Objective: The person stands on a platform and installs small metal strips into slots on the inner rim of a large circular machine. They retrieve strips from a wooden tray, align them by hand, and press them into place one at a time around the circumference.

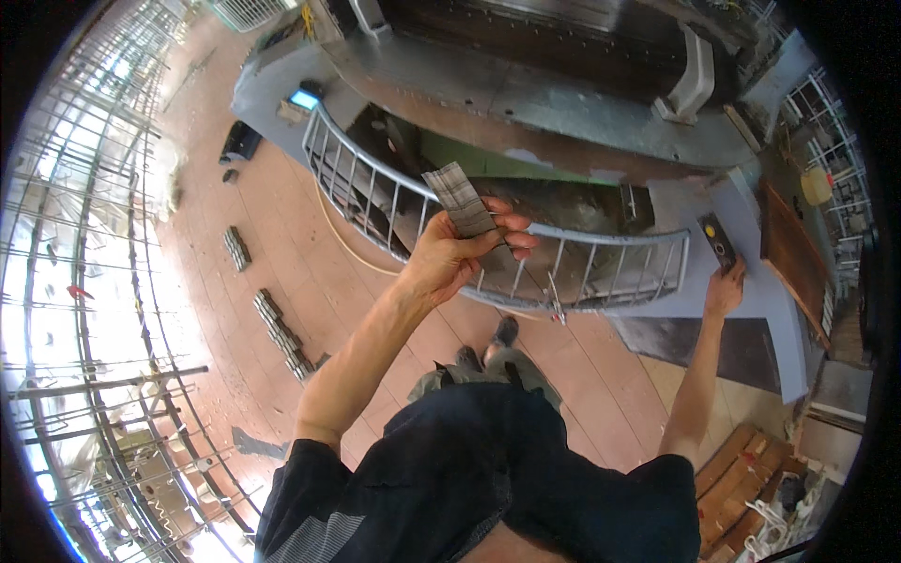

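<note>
In my left hand (450, 249), my fingers grip a flat bundle of thin grey ridged strips (460, 197), held tilted above a curved metal railing (680, 267). My right hand (728, 281) is closed on a small dark bar (718, 239) with a yellow spot and holes, over a pale grey sloped panel (779, 357) at the railing's right end.
A curved steel machine (563, 113) spans the top; a small lit screen (305, 99) sits at the railing's left end. Stacks of grey pieces (277, 328) lie on the tiled floor (216, 328). Wire racks (94, 394) line the left; wooden boards (737, 469) lie lower right.
</note>
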Available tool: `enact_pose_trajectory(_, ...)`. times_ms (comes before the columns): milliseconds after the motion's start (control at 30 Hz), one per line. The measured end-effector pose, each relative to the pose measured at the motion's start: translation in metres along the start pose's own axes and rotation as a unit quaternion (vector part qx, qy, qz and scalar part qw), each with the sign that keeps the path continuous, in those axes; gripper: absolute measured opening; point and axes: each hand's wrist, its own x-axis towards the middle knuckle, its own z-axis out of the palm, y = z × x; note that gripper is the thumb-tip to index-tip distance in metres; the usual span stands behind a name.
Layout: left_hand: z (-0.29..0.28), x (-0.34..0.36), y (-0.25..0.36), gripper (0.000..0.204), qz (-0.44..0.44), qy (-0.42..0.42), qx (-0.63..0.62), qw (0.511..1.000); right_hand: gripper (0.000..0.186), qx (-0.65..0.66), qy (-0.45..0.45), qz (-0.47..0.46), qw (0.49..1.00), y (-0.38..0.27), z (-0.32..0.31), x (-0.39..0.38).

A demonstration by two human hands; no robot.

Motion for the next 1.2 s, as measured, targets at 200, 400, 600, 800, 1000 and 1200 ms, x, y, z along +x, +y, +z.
enact_pose_trajectory(200, -0.011, 0.085, 0.117, 0.027, 0.277, -0.015, 0.403, 0.872, 0.021, 0.364, -0.307, 0.107, 0.873, -0.129, -0.033, -0.195)
enact_pose_trajectory(400, -0.057, 0.175, 0.131, 0.024, 0.252, 0.077, 0.379, 0.887, 0.040, 0.399, -0.302, 0.154, 0.852, -0.262, -0.090, -0.283)
enact_pose_trajectory(600, -0.083, 0.160, 0.143, 0.049, 0.140, -0.051, 0.125, 0.981, 0.032, 0.297, -0.093, 0.225, 0.923, -0.317, -0.086, -0.292)
enact_pose_trajectory(800, -0.142, 0.081, 0.174, 0.060, -0.021, -0.134, 0.011, 0.991, 0.019, 0.562, -0.026, 0.595, 0.574, -0.337, -0.134, -0.241)
enact_pose_trajectory(1000, -0.200, 0.050, 0.182, 0.058, -0.067, -0.129, 0.003, 0.989, 0.022, 0.635, -0.254, 0.505, 0.527, -0.471, -0.299, -0.086)
enact_pose_trajectory(1200, -0.219, 0.040, 0.176, 0.070, 0.001, -0.153, 0.157, 0.976, 0.033, 0.553, -0.442, 0.280, 0.648, -0.590, -0.344, 0.028)
